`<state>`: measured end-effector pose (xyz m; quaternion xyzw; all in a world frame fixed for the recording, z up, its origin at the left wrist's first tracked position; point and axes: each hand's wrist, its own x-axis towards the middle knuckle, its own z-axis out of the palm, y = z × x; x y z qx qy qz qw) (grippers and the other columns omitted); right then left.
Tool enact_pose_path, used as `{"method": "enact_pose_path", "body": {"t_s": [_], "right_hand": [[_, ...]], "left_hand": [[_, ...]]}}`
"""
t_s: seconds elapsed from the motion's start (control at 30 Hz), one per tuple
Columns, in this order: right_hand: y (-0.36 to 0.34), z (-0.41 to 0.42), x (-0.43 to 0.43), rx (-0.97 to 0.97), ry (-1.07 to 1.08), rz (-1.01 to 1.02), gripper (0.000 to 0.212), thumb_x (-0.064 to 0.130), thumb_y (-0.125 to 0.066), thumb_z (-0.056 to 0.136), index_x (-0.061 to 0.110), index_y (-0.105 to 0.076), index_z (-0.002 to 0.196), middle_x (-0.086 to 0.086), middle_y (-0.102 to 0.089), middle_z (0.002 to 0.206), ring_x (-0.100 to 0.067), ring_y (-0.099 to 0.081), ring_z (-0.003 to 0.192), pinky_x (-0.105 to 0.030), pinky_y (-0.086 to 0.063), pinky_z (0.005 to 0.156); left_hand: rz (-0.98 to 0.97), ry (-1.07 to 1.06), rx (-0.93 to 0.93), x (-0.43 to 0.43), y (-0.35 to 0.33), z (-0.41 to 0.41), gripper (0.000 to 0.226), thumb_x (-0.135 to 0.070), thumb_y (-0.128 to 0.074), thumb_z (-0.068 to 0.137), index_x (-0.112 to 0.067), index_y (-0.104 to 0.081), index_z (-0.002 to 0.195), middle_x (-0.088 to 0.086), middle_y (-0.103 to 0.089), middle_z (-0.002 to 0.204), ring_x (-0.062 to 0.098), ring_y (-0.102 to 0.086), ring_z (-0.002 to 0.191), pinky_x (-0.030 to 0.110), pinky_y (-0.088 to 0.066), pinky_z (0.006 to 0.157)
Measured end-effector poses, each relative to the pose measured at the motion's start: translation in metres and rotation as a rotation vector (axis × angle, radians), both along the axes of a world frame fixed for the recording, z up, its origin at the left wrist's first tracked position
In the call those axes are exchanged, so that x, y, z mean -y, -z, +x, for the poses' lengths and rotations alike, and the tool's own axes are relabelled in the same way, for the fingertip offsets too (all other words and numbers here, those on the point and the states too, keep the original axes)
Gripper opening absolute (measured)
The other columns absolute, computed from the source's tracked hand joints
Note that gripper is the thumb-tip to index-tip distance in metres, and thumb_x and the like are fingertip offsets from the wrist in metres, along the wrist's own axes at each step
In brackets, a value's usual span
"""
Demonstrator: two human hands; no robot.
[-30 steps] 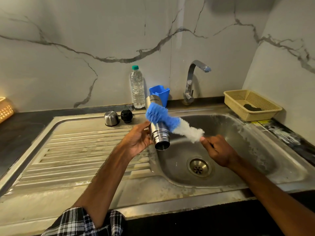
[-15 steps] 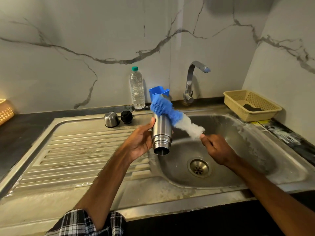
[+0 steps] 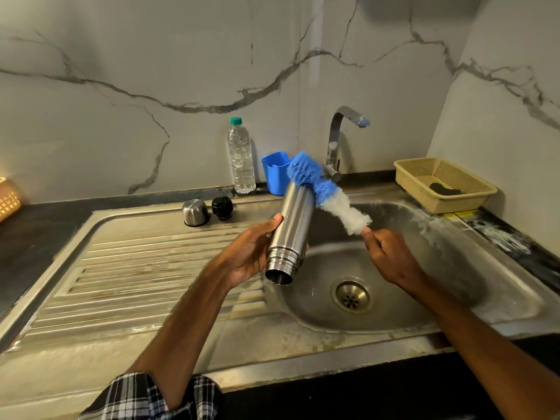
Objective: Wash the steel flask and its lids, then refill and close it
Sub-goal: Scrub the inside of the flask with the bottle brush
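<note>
Tutor: Since the earlier frame the brush (image 3: 328, 197) has slid up the flask (image 3: 291, 228). Its blue head now covers the upturned base, and the flask leans further toward the tap (image 3: 341, 137).

Student: How are the hands placed?

Tutor: Left hand (image 3: 250, 257): fingers clamped round the flask near its neck, with the open mouth pointing down at the edge of the sink (image 3: 485, 283). Right hand (image 3: 391, 256): fingers pinched together on the brush handle, just below the white bristles.

Student: And the lids?

Tutor: Steel lid (image 3: 195, 212) and black lid (image 3: 222, 207) stand side by side on the drainboard (image 3: 136, 268), well apart from both hands.

Student: What follows for the task?

Tutor: Scrubbing of the flask's outside appears nearly complete. Rinsing, both lids, refilling and closing seem still to come. No water runs from the tap.
</note>
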<state>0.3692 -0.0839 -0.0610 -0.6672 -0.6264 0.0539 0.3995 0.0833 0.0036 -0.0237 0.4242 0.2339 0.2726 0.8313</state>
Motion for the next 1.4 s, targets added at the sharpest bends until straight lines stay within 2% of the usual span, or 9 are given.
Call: {"method": "enact_pose_path", "body": {"t_s": [0.23,0.37,0.6,0.7,0.83,1.0,1.13,1.23,1.4], "right_hand": [[0.003,0.007,-0.001,-0.076,-0.002,-0.003,0.052,0.026,-0.044,0.105,0.019,-0.046,0.054,0.004,-0.043,0.047,-0.007,-0.041,0.041,-0.021,-0.030,0.043],[0.004,0.007,0.003,-0.111,-0.027,0.025,0.053,0.024,-0.043,0.106,0.016,-0.048,0.054,0.002,-0.041,0.047,-0.007,-0.038,0.041,-0.023,-0.029,0.044],[0.000,0.008,0.000,-0.192,0.096,-0.091,0.054,0.032,-0.044,0.105,0.010,-0.053,0.057,-0.005,-0.047,0.051,-0.019,-0.044,0.048,-0.033,-0.037,0.054],[-0.001,0.007,-0.001,-0.268,0.104,-0.103,0.053,0.036,-0.044,0.105,0.010,-0.055,0.061,-0.006,-0.047,0.053,-0.020,-0.044,0.050,-0.035,-0.038,0.057],[-0.006,0.004,-0.001,-0.325,0.117,-0.131,0.053,0.040,-0.043,0.104,0.010,-0.056,0.062,-0.005,-0.046,0.054,-0.020,-0.043,0.051,-0.034,-0.037,0.055],[-0.009,0.004,0.000,-0.399,0.114,-0.122,0.049,0.039,-0.044,0.104,0.015,-0.053,0.062,-0.003,-0.043,0.054,-0.018,-0.040,0.051,-0.032,-0.032,0.054],[-0.012,0.004,0.001,-0.520,0.089,-0.110,0.049,0.038,-0.043,0.105,0.015,-0.050,0.062,-0.001,-0.041,0.052,-0.011,-0.036,0.044,-0.026,-0.029,0.045],[-0.015,0.001,0.003,-0.633,0.011,-0.098,0.048,0.036,-0.042,0.105,0.014,-0.049,0.062,-0.001,-0.038,0.051,-0.008,-0.031,0.040,-0.020,-0.025,0.039],[-0.015,-0.004,0.003,-0.729,-0.151,-0.088,0.046,0.027,-0.040,0.106,0.011,-0.048,0.064,-0.004,-0.032,0.051,-0.010,-0.024,0.039,-0.018,-0.020,0.037]], "left_hand": [[0.055,0.021,-0.066,0.004,-0.005,0.000,0.090,-0.042,-0.086,0.075,-0.001,-0.046,0.144,0.031,-0.053,0.142,0.043,-0.054,0.130,0.043,-0.059,0.095],[0.153,0.041,-0.121,0.006,-0.007,-0.002,0.092,-0.048,-0.088,0.070,-0.004,-0.052,0.141,0.024,-0.063,0.131,0.032,-0.065,0.111,0.037,-0.060,0.087],[0.204,0.070,-0.144,0.002,-0.007,-0.008,0.067,-0.042,-0.074,0.084,-0.013,-0.058,0.141,0.029,-0.054,0.141,0.041,-0.050,0.123,0.044,-0.049,0.101],[0.147,0.078,-0.091,0.001,-0.006,-0.005,0.072,-0.040,-0.077,0.083,-0.009,-0.055,0.144,0.030,-0.047,0.148,0.049,-0.044,0.136,0.057,-0.031,0.117],[0.106,0.072,0.028,0.008,-0.008,0.004,0.077,-0.039,-0.076,0.085,-0.002,-0.047,0.146,0.029,-0.052,0.144,0.043,-0.054,0.126,0.052,-0.047,0.106],[0.532,-0.253,-0.225,0.005,-0.007,0.008,0.068,-0.037,-0.080,0.079,-0.020,-0.054,0.140,0.015,-0.070,0.123,0.035,-0.069,0.109,0.043,-0.060,0.082],[0.943,-0.489,-0.417,0.000,-0.005,0.006,0.096,-0.046,-0.090,0.066,-0.027,-0.044,0.149,-0.003,-0.062,0.134,0.015,-0.066,0.114,0.030,-0.060,0.088],[1.222,-0.697,-0.519,-0.003,-0.004,0.007,0.098,-0.030,-0.092,0.071,-0.019,-0.038,0.153,-0.002,-0.055,0.140,0.010,-0.059,0.119,0.015,-0.053,0.091],[1.488,-0.875,-0.690,-0.006,-0.001,-0.002,0.089,-0.014,-0.089,0.068,-0.023,-0.040,0.143,0.003,-0.053,0.133,0.010,-0.053,0.109,0.025,-0.050,0.085]]}}
